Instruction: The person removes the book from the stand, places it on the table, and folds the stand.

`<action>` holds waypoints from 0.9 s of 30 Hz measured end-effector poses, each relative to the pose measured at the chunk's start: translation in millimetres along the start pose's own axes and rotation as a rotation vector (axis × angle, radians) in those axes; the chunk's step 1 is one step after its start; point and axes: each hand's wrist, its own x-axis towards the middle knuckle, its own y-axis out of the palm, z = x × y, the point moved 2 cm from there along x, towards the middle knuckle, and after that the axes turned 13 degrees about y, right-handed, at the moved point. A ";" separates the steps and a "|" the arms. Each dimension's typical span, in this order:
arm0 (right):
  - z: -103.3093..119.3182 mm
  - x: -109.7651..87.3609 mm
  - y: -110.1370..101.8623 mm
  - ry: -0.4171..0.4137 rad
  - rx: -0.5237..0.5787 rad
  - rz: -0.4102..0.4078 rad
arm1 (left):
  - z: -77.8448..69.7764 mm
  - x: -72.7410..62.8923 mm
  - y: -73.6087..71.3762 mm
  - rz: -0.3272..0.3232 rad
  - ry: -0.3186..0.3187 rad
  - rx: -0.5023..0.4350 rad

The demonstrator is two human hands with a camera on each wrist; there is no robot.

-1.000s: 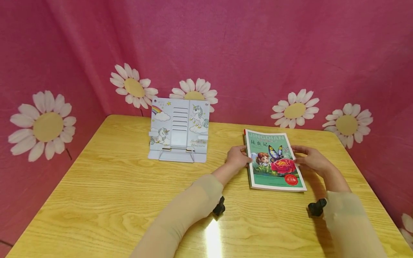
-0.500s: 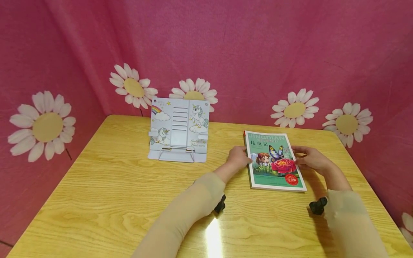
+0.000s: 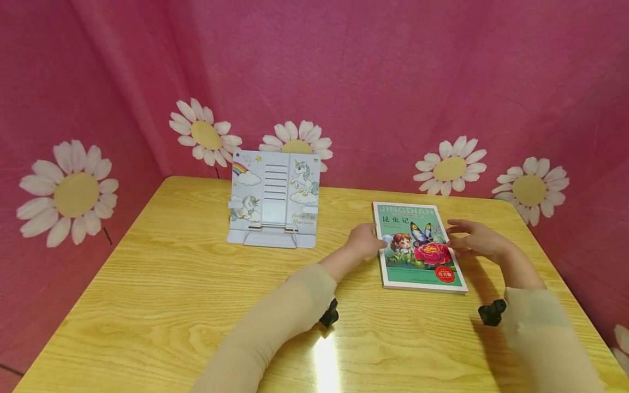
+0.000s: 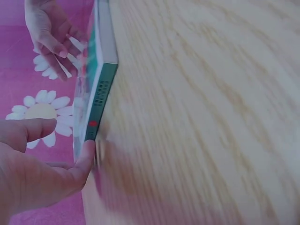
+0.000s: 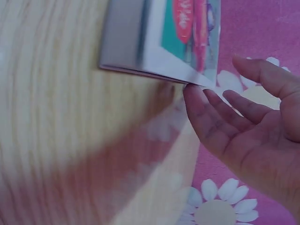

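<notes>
A paperback book point(image 3: 417, 278) with a green cover, a butterfly and a red flower lies face up on the wooden table. My left hand point(image 3: 362, 240) is at its left edge. In the left wrist view, one finger of that hand touches the green spine point(image 4: 102, 91) while another stands apart in the air. At the book's right edge is my right hand point(image 3: 479, 240), its fingers extended. A fingertip point(image 5: 193, 93) meets the page edge in the right wrist view, and the thumb is raised off the cover.
A white book stand point(image 3: 274, 199) with unicorn pictures stands upright to the left of the book. Behind the table point(image 3: 172, 284) hangs a pink curtain point(image 3: 373, 82) with daisies. A small black wrist camera point(image 3: 492, 313) sits under the right sleeve.
My right hand and forearm have shifted slightly to the right. The book's far edge now appears a little lower, and less of its red spine corner shows. My left hand has barely moved.
</notes>
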 end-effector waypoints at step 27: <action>83.4 -61.7 9.8 -0.206 0.064 -0.197 | -34.5 -54.0 -61.5 0.254 0.253 0.162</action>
